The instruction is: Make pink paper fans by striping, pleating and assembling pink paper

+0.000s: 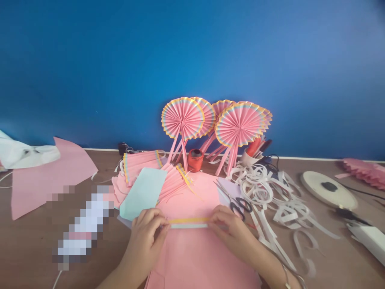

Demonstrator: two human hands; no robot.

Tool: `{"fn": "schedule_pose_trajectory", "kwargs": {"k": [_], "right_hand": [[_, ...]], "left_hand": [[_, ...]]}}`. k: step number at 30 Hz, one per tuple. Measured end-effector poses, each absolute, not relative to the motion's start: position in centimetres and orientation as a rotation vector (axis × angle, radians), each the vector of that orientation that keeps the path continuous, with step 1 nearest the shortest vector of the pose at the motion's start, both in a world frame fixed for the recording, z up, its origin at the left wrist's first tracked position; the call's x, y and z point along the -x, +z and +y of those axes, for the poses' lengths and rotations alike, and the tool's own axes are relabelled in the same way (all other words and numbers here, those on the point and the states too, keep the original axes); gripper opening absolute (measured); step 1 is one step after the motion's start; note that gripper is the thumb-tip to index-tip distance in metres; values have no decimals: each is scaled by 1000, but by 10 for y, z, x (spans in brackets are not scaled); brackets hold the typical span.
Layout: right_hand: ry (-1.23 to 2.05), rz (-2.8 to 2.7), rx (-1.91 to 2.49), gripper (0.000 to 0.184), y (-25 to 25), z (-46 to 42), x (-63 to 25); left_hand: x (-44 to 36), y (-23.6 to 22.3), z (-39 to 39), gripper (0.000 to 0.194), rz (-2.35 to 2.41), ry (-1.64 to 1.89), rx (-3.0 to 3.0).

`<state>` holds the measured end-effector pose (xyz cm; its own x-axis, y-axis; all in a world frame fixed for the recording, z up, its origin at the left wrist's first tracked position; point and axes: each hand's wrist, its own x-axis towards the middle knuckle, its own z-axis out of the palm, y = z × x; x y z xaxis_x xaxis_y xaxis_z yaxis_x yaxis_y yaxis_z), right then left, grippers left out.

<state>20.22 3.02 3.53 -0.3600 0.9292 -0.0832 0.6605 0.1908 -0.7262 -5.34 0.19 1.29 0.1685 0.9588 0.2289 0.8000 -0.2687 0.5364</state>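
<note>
A pale blue paper strip (190, 226) stretches straight across a pink paper sheet (207, 257), just below a yellow strip (189, 220). My left hand (150, 230) pinches the blue strip at its left end, thumb and fingers together. At the other end my right hand (227, 226) has its fingertips closed on the same strip. Both hands rest low over the pink paper, and their fingers hide the strip's ends. Beyond my left hand lies a light blue paper sheet (144, 190). Black-handled scissors (237, 202) lie open past my right hand.
Several pink pleated paper fans (182, 122) stand against the blue wall (120, 72). An orange thread spool (195, 160) and a pen cup (252, 156) sit near them. Curled white strips (261, 184) spread right, before a cream round object (327, 188). Left lies pink paper (51, 176).
</note>
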Motion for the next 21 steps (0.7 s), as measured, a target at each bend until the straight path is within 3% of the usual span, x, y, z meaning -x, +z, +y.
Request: {"fn": "schedule_pose_trajectory", "kwargs": {"k": [8, 21], "right_hand": [[778, -2131, 1583, 20, 29, 30, -199], [775, -2073, 1677, 19, 25, 33, -199]], "left_hand": [[47, 14, 3, 15, 1744, 692, -2219], [47, 8, 7, 16, 1737, 638, -2112]]}}
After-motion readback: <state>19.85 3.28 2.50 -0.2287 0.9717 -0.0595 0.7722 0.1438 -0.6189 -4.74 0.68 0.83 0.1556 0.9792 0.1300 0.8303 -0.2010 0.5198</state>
